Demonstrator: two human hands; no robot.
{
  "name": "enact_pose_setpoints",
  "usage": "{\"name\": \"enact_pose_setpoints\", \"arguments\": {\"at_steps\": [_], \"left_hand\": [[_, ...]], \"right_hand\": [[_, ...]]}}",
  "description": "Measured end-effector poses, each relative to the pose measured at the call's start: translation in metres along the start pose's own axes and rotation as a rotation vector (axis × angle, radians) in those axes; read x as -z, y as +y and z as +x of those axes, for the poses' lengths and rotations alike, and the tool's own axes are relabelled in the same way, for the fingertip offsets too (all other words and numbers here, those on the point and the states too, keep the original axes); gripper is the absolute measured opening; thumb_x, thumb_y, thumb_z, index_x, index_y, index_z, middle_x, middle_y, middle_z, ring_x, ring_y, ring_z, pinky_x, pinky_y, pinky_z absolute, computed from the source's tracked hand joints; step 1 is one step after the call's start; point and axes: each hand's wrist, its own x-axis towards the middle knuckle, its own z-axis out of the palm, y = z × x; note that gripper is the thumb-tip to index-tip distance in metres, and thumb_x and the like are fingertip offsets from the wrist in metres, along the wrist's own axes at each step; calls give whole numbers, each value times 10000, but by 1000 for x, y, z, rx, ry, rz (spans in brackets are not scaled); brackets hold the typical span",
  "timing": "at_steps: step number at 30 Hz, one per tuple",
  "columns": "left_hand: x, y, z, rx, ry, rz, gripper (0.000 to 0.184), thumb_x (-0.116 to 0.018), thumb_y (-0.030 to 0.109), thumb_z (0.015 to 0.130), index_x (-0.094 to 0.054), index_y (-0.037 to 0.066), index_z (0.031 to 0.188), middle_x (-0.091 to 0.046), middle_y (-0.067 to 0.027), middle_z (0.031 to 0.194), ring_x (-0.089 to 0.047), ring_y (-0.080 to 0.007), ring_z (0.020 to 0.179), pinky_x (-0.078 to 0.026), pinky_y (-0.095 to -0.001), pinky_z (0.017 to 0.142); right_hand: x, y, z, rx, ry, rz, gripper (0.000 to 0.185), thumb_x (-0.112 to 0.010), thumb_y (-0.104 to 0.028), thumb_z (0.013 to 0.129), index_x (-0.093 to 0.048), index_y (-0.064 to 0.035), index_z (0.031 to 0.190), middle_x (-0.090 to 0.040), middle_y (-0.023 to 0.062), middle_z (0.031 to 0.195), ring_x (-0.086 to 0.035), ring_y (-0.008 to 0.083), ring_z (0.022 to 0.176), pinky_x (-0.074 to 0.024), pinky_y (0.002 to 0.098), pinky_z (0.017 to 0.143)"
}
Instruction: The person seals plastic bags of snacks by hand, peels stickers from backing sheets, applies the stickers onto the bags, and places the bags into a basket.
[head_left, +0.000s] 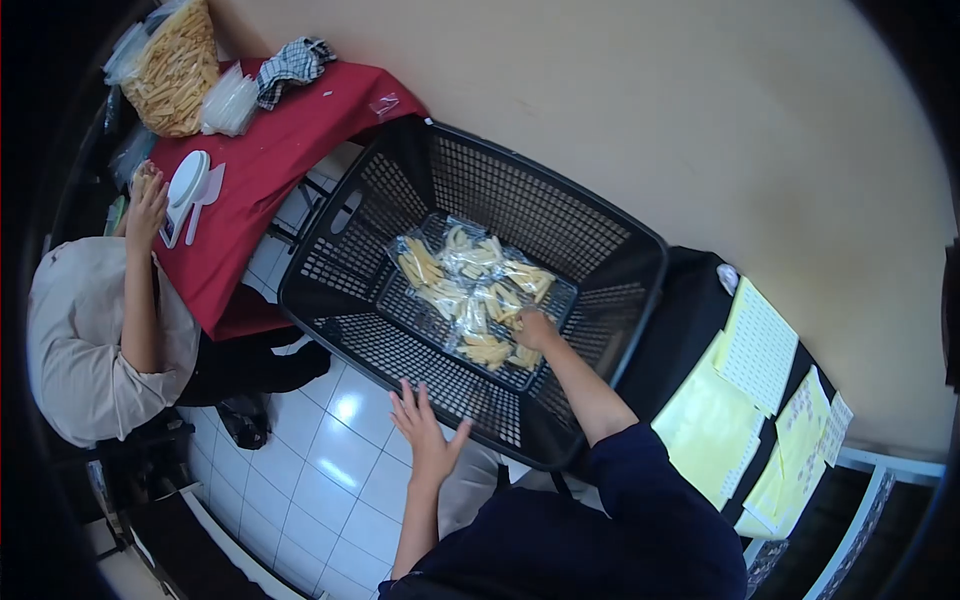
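A large black plastic basket [560, 165] with perforated walls stands in front of me. On its bottom lie several clear plastic packets of pale yellow snack sticks [470, 260]. My right hand [537, 328] reaches down inside, its fingers curled on one of these packets at the right of the pile; the fingertips are partly hidden. My left hand [428, 440] is by the basket's near rim, fingers spread and holding nothing. Whether it touches the rim I cannot tell.
At left, a person in a light shirt [105, 340] sits at a red-covered table [250, 190] with a white scale [188, 180], a big bag of snack sticks [175, 75], plastic bags [230, 102] and a checked cloth [293, 70]. Yellow label sheets [705, 430] lie on a black surface at right.
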Motion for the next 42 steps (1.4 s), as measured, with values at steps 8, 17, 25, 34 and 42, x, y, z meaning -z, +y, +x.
{"name": "enact_pose_setpoints", "arguments": {"at_steps": [8,17,25,34,42], "left_hand": [[-24,-25,6,-202,76,-105,805,-648,387,661,-250,14,1253,-132,-276,1318,-43,-429,1247,23,-586,971],[-31,-31,7,-199,95,-138,768,-667,428,616,-321,22,1170,-263,-220,1206,-139,-381,1215,36,-617,952],[-28,-31,9,-223,77,-133,737,-661,429,622,-343,23,1148,-305,-189,1191,-157,-377,1210,54,-611,954],[-22,-21,9,-183,110,-150,698,-660,363,634,-346,21,1156,-265,-248,1217,-136,-386,1227,51,-580,977],[-15,-4,2,-24,214,-209,775,-682,298,625,-281,28,1231,-186,-218,1321,-58,-417,1243,-19,-533,993]], "right_hand": [[-83,-33,75,115,106,213,243,-541,-152,752,-552,-36,965,-538,153,975,-538,302,904,-431,361,791],[-98,-65,88,-523,175,218,756,-696,-384,642,-316,-25,1187,-322,172,1212,-360,326,1123,-366,431,883],[-123,-57,88,-644,193,415,660,-737,-315,602,-404,-31,1096,-486,158,1072,-499,298,989,-391,386,858],[-120,-37,35,-502,503,547,457,-694,-104,621,-460,-15,1003,-485,182,1030,-489,340,960,-394,376,842],[-76,-73,4,-159,689,831,466,-725,-144,622,-453,24,960,-562,144,887,-558,231,800,-432,305,742]]}}
